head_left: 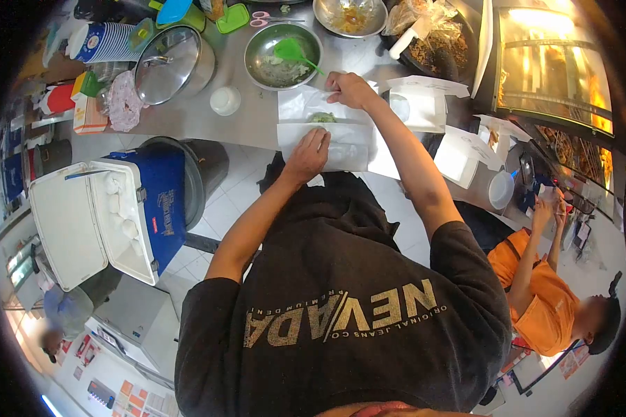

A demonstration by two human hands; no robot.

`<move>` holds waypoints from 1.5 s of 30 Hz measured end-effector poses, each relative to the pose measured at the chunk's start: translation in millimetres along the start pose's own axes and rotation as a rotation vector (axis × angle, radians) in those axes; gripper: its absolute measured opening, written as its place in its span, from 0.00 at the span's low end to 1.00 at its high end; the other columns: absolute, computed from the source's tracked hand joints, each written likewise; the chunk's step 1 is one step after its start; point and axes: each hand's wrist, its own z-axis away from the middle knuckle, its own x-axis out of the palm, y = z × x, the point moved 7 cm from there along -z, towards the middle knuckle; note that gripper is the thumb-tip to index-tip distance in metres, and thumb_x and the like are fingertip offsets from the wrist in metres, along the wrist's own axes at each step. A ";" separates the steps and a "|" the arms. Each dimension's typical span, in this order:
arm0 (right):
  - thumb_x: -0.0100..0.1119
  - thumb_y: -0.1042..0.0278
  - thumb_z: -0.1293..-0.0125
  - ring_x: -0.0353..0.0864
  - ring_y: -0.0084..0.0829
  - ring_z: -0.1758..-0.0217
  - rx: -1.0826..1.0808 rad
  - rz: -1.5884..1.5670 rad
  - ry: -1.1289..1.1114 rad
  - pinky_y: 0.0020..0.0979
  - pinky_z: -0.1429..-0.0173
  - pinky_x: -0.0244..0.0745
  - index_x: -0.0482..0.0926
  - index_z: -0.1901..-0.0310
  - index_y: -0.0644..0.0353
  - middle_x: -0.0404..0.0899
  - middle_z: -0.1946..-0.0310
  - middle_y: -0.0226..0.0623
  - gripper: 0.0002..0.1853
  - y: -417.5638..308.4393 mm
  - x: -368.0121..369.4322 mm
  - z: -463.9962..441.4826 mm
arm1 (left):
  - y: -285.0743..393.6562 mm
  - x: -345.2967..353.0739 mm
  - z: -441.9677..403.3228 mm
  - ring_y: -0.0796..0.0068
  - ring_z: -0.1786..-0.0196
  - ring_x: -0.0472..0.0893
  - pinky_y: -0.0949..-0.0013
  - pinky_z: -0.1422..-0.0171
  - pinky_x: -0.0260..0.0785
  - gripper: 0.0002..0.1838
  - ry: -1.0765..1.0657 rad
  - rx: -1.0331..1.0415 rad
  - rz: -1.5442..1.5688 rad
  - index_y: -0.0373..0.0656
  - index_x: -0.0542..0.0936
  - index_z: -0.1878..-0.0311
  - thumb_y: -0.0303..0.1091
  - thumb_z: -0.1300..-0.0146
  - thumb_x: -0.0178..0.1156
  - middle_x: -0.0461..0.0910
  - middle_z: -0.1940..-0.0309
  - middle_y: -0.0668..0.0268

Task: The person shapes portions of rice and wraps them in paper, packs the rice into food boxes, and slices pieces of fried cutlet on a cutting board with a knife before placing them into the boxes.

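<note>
A sheet of white wrapping paper (295,136) lies at the counter's near edge, with a small mound of green food (321,117) in its middle. My left hand (309,154) is at the near side of the paper, fingers bent together over its edge; the thumb is hidden. Beyond the mound, my right hand (348,91) pinches the far edge of the same paper. Just past the paper stands a steel bowl (261,75) with pale green mash and a green spatula (290,50). The right forearm crosses over more white paper.
Left on the counter are a white tub (225,101), a lidded pot (203,66) and stacked paper cups (111,43). Open white boxes (424,104) and a pan of browned food (438,52) are at right. A cooler (163,201) stands lower left; a person in orange (546,302) works at right.
</note>
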 end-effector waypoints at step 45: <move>0.57 0.70 0.36 0.78 0.50 0.41 -0.213 0.148 0.484 0.46 0.35 0.74 0.79 0.46 0.69 0.77 0.47 0.51 0.18 -30.3 84.8 150.8 | -68.5 9.6 17.8 0.47 0.40 0.75 0.53 0.37 0.72 0.16 -0.135 -0.062 0.161 0.35 0.77 0.47 0.28 0.37 0.63 0.75 0.47 0.51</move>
